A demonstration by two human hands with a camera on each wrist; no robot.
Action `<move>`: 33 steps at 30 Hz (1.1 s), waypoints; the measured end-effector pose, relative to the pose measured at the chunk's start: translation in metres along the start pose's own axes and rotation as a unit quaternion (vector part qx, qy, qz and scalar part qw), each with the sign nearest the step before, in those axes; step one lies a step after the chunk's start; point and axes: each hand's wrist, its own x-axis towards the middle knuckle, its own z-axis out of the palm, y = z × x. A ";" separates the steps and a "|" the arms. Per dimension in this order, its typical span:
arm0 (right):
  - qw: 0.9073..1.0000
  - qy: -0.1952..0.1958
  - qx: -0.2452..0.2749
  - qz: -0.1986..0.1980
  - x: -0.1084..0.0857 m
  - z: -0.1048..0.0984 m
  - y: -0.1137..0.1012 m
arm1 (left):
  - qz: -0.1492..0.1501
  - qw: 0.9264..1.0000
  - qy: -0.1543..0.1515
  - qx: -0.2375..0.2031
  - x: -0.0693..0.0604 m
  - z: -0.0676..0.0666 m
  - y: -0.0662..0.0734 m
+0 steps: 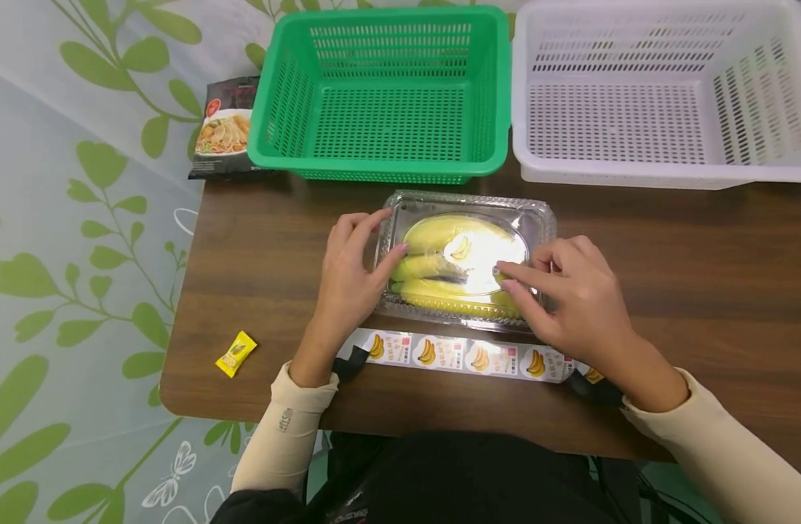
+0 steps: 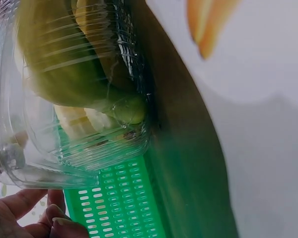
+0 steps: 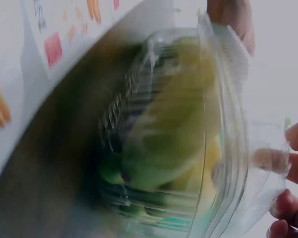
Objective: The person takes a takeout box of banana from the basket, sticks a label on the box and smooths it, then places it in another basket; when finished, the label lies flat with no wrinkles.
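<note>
1. Head view: a clear plastic clamshell box [image 1: 468,200] with bananas [image 1: 433,233] inside is set on the wood-grain bench [image 1: 721,306], lid down, between the two hands.
2. Its left edge is touched by the left hand [image 1: 351,266]; the fingers are loosely spread, the thumb parted from the forefinger, and nothing is gripped.
3. The lid's right part is touched by the right hand [image 1: 577,291]; thumb and forefinger tips are held slightly apart, with nothing seen pinched between them.
4. A round banana sticker [image 1: 461,247] is borne on the lid.
5. A strip of banana labels [image 1: 465,354] is laid just on the box's near side.
6. Beyond the box, a green basket [image 1: 379,166] and a white basket [image 1: 636,171] are placed side by side.
7. A black noodle packet [image 1: 225,135] is seen left of the green basket.
8. A yellow wrapped candy [image 1: 236,354] is left near the bench's left edge.
</note>
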 end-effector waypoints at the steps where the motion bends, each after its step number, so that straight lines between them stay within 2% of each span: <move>1: 1.000 -0.001 -0.003 -0.004 -0.001 0.000 -0.001 | 0.001 1.000 0.000 0.000 0.000 0.000 0.000; 7: 0.999 -0.027 -0.021 -0.008 -0.005 0.003 0.000 | 0.000 1.000 -0.005 0.002 0.000 0.000 0.001; 13: 0.999 -0.031 -0.039 -0.020 -0.007 0.003 0.005 | 0.002 1.000 -0.008 -0.001 -0.001 0.002 0.000; 19: 0.998 -0.046 -0.031 -0.019 -0.005 0.001 0.008 | 0.010 1.000 0.001 -0.004 -0.001 0.002 0.000; 33: 0.996 -0.091 -0.018 -0.014 0.001 -0.002 0.019 | -0.013 1.000 -0.006 -0.013 -0.001 0.003 0.000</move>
